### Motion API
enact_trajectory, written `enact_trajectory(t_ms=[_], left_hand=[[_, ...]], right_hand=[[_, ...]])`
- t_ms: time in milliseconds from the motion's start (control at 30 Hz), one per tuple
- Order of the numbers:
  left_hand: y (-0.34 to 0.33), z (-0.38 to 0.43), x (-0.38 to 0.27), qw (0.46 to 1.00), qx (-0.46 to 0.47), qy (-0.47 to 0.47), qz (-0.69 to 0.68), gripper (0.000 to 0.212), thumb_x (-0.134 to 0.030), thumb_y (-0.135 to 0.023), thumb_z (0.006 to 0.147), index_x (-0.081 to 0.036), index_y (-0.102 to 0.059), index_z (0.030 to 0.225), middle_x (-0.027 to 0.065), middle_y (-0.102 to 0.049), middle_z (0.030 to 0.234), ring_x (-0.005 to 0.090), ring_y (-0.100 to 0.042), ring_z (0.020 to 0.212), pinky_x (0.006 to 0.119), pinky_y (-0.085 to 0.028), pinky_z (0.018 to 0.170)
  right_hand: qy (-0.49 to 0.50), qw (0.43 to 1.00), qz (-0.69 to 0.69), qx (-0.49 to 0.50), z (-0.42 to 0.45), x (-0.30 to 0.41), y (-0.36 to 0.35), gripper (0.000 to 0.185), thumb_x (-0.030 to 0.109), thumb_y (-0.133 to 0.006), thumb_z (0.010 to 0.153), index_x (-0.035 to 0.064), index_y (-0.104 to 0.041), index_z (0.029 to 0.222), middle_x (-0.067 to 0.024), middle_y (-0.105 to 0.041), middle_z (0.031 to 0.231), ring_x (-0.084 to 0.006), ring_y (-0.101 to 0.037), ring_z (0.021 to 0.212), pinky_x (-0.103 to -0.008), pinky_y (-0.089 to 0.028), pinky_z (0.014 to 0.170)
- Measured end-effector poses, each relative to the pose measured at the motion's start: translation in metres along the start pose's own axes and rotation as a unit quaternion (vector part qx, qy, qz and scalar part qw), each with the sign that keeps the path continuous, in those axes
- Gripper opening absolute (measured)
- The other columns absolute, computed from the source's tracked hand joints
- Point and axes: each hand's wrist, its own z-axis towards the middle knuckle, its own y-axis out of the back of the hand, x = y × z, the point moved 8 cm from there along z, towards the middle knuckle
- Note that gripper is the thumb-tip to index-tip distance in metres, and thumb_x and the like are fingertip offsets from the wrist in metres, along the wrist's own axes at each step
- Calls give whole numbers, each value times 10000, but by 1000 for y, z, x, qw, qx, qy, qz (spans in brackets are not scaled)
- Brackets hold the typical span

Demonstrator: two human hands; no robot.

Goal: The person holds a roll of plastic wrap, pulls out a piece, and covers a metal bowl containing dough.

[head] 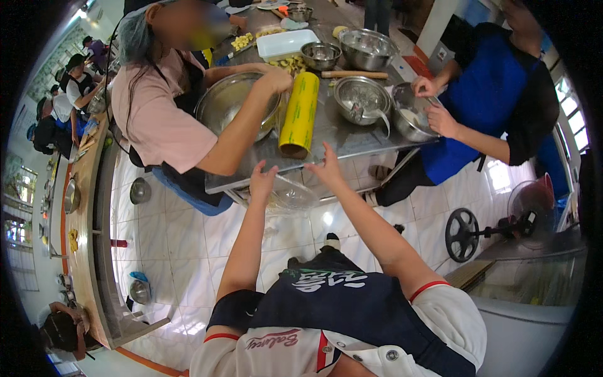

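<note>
A large roll of yellow-looking plastic wrap (300, 110) lies on the steel table (348, 147), its open cardboard core facing me. Clear film (294, 192) hangs beyond the table's near edge, between my hands. My left hand (264, 181) is just off that edge, fingers apart, close to the film; whether it touches the film is unclear. My right hand (326, 166) reaches to the edge below the roll's near end, thumb and fingers spread, gripping nothing visible. Left of the roll, a person in a pink shirt has both hands over a large steel bowl (238, 106).
A person in a blue apron (490, 103) handles a steel bowl (413, 113) at right. Nearby are another steel bowl (362, 100), a wooden rolling pin (354, 74), a white tray (287, 45) and cut yellow pieces (242, 41). A pedestal fan (530, 202) stands at right.
</note>
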Motion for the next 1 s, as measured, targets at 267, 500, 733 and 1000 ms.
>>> enact_trajectory(t_ms=[267, 500, 733, 1000], left_hand=[[-50, 58, -2, 986, -22, -19, 166, 598, -258, -664, 689, -96, -449, 1223, 99, -615, 951, 240, -579, 885, 333, -438, 767], [-83, 54, -42, 952, -57, -46, 298, 384, -168, -586, 708, -51, -520, 1067, 156, -614, 840, 320, -588, 793, 402, -452, 717], [-109, 62, -52, 939, -56, -46, 336, 429, -122, -519, 729, -111, -467, 1154, 226, -598, 809, 376, -577, 771, 470, -442, 700], [-127, 53, -52, 961, -73, -126, 234, 577, -11, -491, 687, -139, -395, 1242, 232, -589, 883, 399, -565, 809, 472, -437, 714]], right_hand=[[123, 990, -43, 55, 48, 20, -22, 931, 106, -709, 648, 35, -102, 1349, -269, -354, 1218, -416, -370, 1109, -424, -327, 935], [24, 992, -62, 110, 78, 11, -16, 776, 1, -551, 725, 103, -112, 1357, -279, -407, 1185, -433, -467, 1006, -440, -417, 809], [52, 995, -52, 62, 99, -11, -9, 781, -65, -436, 700, 145, -99, 1373, -253, -557, 912, -424, -537, 820, -468, -424, 684], [101, 994, 12, 30, 89, -3, 14, 740, -58, -394, 739, 145, -86, 1381, -257, -533, 1048, -414, -523, 936, -444, -418, 755]])
